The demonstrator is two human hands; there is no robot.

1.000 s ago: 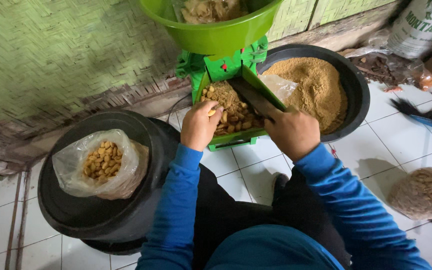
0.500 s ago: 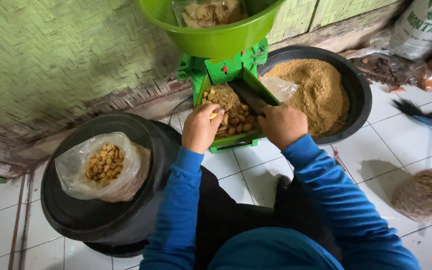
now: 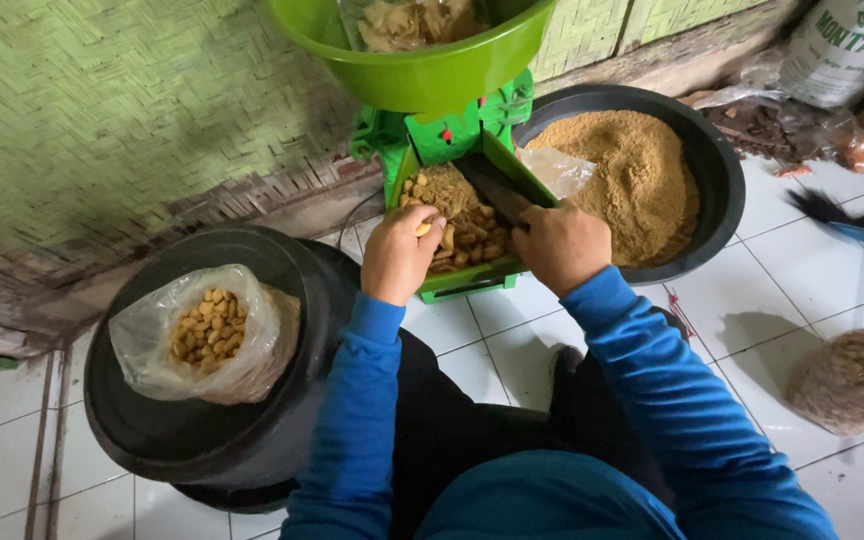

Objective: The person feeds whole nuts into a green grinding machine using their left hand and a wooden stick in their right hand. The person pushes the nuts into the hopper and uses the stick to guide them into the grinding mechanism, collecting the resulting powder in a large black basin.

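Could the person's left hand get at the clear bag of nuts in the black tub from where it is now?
Probably yes. The left hand rests in the green chute, and the bag sits open-topped in the black tub on that same side, with nothing between them.

The green bowl overhung the tray; black basins flanked it, leaving open tiled floor below.

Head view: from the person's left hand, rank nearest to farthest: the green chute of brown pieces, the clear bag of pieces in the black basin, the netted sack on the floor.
1. Green chute of brown pieces: under the left hand, touching it.
2. Clear bag of pieces: lower left, inside the black basin.
3. Netted sack: far right on the tiled floor.
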